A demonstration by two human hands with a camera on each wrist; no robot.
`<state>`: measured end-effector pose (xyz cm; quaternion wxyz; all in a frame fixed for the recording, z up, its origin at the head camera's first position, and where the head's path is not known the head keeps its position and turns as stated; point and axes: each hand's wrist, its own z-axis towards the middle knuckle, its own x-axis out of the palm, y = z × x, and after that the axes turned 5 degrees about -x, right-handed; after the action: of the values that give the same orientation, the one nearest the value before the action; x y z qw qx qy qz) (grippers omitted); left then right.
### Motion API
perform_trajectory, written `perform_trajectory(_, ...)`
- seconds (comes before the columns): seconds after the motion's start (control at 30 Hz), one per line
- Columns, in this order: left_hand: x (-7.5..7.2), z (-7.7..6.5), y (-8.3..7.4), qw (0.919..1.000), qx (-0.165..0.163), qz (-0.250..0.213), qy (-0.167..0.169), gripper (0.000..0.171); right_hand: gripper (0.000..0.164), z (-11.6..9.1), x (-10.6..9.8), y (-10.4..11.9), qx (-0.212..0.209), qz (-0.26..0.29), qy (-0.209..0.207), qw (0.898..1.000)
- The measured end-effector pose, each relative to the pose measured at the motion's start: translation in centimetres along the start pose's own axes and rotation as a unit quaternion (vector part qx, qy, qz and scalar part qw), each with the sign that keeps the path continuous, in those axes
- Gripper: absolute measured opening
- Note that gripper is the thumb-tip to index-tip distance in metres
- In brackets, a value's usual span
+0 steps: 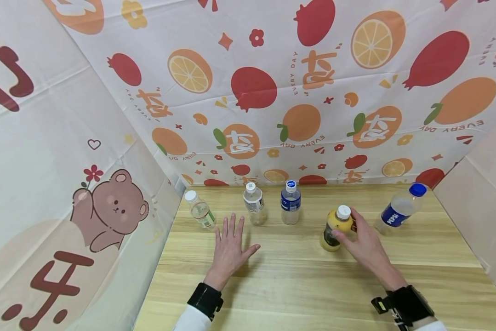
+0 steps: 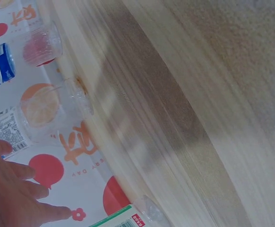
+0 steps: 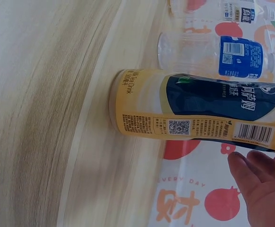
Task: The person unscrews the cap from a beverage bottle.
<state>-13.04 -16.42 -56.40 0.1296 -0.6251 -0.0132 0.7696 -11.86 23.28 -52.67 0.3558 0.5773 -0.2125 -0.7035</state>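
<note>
My right hand (image 1: 367, 243) reaches round a yellow milk tea bottle (image 1: 342, 221) with a dark label and white cap, its thumb across the front. In the right wrist view, fingertips (image 3: 236, 161) lie along the edge of the milk tea bottle (image 3: 146, 104); their contact is partly hidden. My left hand (image 1: 228, 250) is spread flat with straight fingers, holding nothing. Nearest to it are a clear white-capped bottle (image 1: 201, 212) with a green-and-white label and another clear bottle (image 1: 256, 209). Whether that palm touches the wood cannot be told.
A blue-labelled clear bottle (image 1: 290, 207) stands between the hands, towards the back. Right of the milk tea is a Pepsi bottle (image 1: 396, 212) with a blue cap. Fruit-printed cloth (image 1: 268, 147) hangs behind the wooden tabletop (image 1: 297, 289), and pale sheets flank it.
</note>
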Motion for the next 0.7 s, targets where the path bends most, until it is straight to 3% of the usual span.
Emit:
perform_trajectory(0.47,-0.2,-0.1,-0.4,0.9999,0.002,-0.015,-0.004,0.103,0.083,-0.1,0.2,0.3,0.009,0.006,-0.01,1.0)
perform_trajectory(0.7,-0.4,0.1,-1.2,0.9989,0.022,-0.034,-0.022,0.1,0.08,0.0,0.2,1.0,0.003,0.022,-0.015,1.0)
